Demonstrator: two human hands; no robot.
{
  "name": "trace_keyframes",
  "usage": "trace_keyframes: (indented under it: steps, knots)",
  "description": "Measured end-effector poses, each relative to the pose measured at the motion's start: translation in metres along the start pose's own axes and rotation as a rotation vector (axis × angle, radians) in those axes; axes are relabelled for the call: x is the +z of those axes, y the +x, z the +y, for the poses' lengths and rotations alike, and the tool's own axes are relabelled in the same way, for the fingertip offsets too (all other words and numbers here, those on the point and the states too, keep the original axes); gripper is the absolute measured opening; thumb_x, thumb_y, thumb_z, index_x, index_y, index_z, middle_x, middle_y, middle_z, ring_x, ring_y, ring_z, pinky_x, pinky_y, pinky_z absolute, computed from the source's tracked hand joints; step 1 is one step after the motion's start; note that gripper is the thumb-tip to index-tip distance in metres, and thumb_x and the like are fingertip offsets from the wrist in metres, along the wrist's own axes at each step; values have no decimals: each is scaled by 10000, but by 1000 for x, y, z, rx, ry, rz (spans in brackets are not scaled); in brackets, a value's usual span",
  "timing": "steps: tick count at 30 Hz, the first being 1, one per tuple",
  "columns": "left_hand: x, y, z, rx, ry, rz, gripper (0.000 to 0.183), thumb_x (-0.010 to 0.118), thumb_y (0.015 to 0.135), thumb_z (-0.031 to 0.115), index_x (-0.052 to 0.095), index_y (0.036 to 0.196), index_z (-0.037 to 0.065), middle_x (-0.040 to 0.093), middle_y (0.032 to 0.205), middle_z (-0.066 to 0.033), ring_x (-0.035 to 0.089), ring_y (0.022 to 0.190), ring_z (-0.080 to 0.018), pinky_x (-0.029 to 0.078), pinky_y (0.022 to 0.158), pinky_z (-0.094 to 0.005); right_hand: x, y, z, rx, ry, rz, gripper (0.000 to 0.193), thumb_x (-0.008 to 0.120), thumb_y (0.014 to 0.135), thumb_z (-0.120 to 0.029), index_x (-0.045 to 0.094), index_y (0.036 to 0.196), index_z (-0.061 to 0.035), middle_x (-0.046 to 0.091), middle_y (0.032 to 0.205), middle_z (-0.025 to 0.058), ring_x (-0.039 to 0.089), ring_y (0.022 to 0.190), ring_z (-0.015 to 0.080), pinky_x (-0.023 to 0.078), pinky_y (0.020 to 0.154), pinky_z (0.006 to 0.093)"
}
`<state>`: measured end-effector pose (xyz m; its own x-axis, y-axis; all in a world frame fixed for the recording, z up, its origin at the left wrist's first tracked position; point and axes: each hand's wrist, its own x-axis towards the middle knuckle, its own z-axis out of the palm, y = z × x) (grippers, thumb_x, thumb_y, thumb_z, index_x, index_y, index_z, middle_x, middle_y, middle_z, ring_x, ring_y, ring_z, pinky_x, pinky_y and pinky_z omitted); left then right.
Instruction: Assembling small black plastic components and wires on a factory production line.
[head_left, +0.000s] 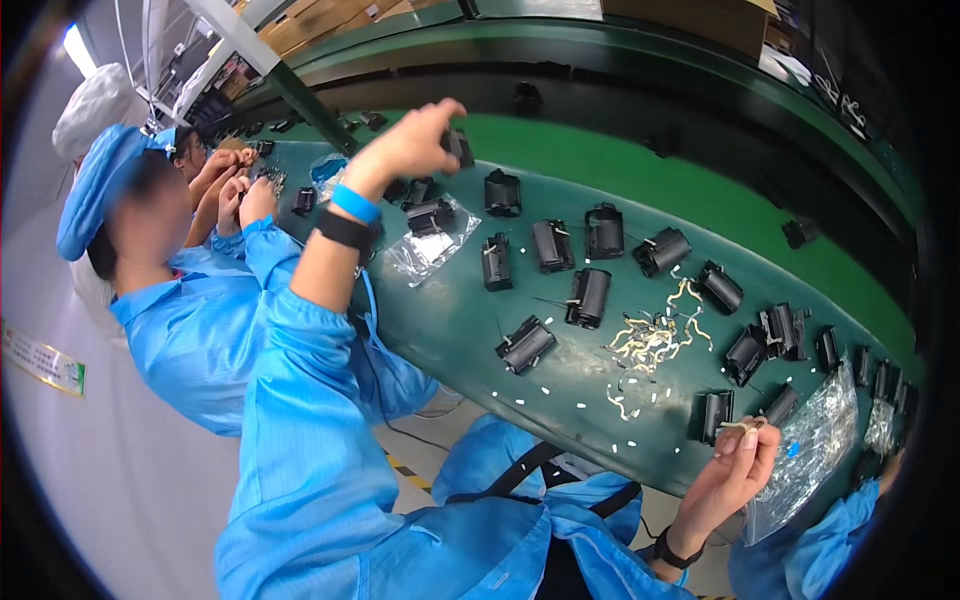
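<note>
My left hand is raised over the far side of the green table, its fingers closed on a black plastic housing. A blue band and a black band circle that wrist. Near the table's front edge, my right hand pinches a short cream-coloured wire piece between thumb and fingertips. Just behind it stands a black cylindrical housing. A loose pile of cream wire pieces lies left of my right hand. Small white bits are scattered around the pile.
Several black housings stand across the green table. Clear plastic bags lie at left and right. Beyond the table runs a green conveyor belt carrying black parts. A co-worker in blue sits at left; another sleeve shows at right.
</note>
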<state>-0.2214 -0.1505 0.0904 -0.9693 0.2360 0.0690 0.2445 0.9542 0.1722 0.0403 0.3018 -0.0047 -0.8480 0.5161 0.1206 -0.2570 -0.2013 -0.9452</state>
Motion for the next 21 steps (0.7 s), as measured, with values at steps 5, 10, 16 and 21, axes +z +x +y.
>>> trace_keyframes:
  steps: [5,10,16,21]
  knots:
    - [60,-15,-14,-66,166,-78,859,823,634,17,484,1417,119,622,1305,-141,523,1253,-389,446,1065,-479,12,-8,-8,-68,-24,-163,115,532,1002,-92,474,922,-33,430,798,44,413,719,108,333,647,249]
    - [71,-11,-23,-139,109,-160,910,834,657,51,445,1476,122,573,1393,-161,483,1305,-400,415,1100,-501,9,-13,-9,-60,-68,-147,134,543,998,-102,467,906,-39,440,782,45,419,708,112,340,638,249]
    - [43,44,69,141,-45,65,734,763,826,207,461,1481,72,541,1389,-228,497,1294,-448,426,1104,-498,11,-4,0,-11,-70,-92,87,568,974,-36,509,912,-24,512,809,61,486,688,110,403,628,243]
    - [76,141,212,342,43,-13,695,690,833,116,459,1488,100,489,1465,-244,531,1285,-447,452,1106,-499,8,-14,-20,-26,-29,-144,41,607,965,4,566,967,5,595,873,105,551,709,117,479,660,253]
